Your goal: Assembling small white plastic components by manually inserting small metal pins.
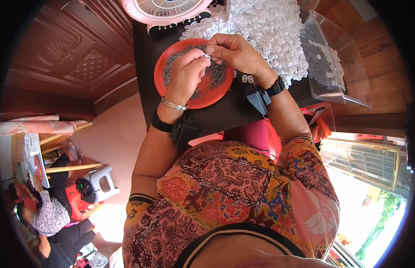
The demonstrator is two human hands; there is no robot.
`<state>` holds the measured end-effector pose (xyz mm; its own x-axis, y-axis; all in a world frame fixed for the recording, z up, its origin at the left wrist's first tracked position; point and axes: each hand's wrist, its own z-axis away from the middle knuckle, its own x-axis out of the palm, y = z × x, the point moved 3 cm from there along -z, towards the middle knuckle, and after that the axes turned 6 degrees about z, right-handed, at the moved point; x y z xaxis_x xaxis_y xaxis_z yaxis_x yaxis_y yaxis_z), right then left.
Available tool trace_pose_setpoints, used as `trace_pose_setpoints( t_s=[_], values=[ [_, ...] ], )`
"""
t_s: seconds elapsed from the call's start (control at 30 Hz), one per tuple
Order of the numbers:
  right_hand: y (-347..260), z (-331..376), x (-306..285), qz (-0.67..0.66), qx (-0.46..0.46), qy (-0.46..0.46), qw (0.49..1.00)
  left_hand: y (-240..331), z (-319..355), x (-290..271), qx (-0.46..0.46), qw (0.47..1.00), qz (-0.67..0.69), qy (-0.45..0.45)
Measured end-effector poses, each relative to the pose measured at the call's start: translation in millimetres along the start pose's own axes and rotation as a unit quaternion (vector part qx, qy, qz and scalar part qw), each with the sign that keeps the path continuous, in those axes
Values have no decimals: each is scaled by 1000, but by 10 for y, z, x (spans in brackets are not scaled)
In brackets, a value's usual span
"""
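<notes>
Together my left hand (186, 73) and right hand (234, 52) pinch one small white plastic cap (206, 56) over the round orange plate (166, 62) of thin grey metal springs (216, 76); glossy white caps (270, 27) heap nearby.

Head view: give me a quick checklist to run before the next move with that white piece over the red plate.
1. White piece pinched between both hands: ok; it shows at the fingertips.
2. Left hand over the red plate: ok.
3. Right hand meets the left at the piece: ok.
4. Supply of small grey parts on the plate: ok, plenty left.
5. White pile within reach behind the plate: ok.
6. Whether a grey part is already seated in the piece: cannot tell, fingers hide it.
</notes>
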<state>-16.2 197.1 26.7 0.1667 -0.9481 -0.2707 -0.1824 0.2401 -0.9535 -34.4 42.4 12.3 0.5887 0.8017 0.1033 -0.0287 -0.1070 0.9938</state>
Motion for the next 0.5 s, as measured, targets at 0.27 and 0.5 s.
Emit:
trace_pose_setpoints(
  t_s=[0.27,0.5],
  values=[
    [-22,25,-36,154,-69,8,986,-27,-11,-3,-11,999,-39,-9],
    [-127,38,-9,252,-83,28,964,-59,-8,13,-12,999,-40,-3]
  ],
)
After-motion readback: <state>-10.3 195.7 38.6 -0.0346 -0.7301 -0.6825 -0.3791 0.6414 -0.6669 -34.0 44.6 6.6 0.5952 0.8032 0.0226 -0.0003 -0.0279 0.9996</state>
